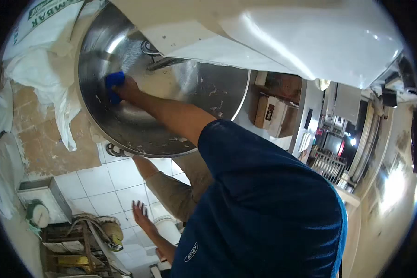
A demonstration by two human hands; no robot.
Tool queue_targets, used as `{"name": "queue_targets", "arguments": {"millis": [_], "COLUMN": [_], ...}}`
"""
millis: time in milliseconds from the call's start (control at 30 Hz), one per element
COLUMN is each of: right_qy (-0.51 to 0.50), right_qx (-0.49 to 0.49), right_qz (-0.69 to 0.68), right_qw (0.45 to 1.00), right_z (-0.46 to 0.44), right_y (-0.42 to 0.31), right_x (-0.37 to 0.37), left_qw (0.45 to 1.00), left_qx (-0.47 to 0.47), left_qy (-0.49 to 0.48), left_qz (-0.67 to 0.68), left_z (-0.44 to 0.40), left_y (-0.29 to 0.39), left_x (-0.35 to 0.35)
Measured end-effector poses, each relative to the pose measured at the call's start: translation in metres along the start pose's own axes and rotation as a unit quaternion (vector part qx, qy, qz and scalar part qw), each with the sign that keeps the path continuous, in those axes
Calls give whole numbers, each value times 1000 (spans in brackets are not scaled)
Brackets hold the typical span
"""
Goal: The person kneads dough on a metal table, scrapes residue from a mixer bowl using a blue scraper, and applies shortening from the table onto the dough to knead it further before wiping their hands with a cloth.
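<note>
My right hand (128, 89) is closed on a blue piece (113, 81), which may be a cloth or a scraper. It lies against the inner wall of a large round metal bowl (171, 134), with my forearm across the opening. Pale residue marks the bowl's inside, and a metal mixer tool (164, 63) reaches into it. Lower in the view, away from the bowl, my left hand (141, 217) hangs over the tiled floor with fingers spread, holding nothing. A white container (165, 228) is close beside that hand.
A white machine housing (264, 34) overhangs the bowl. White sacks (37, 69) lie at the left. A scale with a round dial (40, 214) and a cluttered wooden rack (81, 250) stand at lower left. Cardboard boxes (278, 113) sit on a shelf at the right.
</note>
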State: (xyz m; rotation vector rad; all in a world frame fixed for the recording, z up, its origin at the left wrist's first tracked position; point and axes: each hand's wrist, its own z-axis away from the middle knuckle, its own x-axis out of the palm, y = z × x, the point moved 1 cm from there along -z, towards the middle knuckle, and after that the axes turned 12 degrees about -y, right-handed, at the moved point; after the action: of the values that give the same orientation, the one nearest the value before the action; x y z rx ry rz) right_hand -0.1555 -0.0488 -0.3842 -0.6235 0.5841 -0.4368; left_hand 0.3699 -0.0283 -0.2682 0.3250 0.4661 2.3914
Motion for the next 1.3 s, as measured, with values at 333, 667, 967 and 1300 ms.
{"name": "queue_targets", "arguments": {"millis": [333, 667, 967, 1300], "right_qy": [-130, -94, 52, 2], "right_qx": [-161, -233, -231, -296], "right_qz": [-381, -310, -124, -421], "right_qw": [901, 917, 964, 858], "right_z": [8, -43, -60, -61], "right_y": [-3, -10, -29, -28], "right_x": [30, -25, -41, 2], "left_qw": [993, 998, 993, 996], "left_qx": [-117, 36, -93, -74], "left_qy": [18, 3, -17, -19], "left_qz": [-12, -58, -70, -48], "left_z": [28, 4, 24, 10], "left_y": [-48, 73, -4, 14], "left_x": [-40, 8, -56, -59]}}
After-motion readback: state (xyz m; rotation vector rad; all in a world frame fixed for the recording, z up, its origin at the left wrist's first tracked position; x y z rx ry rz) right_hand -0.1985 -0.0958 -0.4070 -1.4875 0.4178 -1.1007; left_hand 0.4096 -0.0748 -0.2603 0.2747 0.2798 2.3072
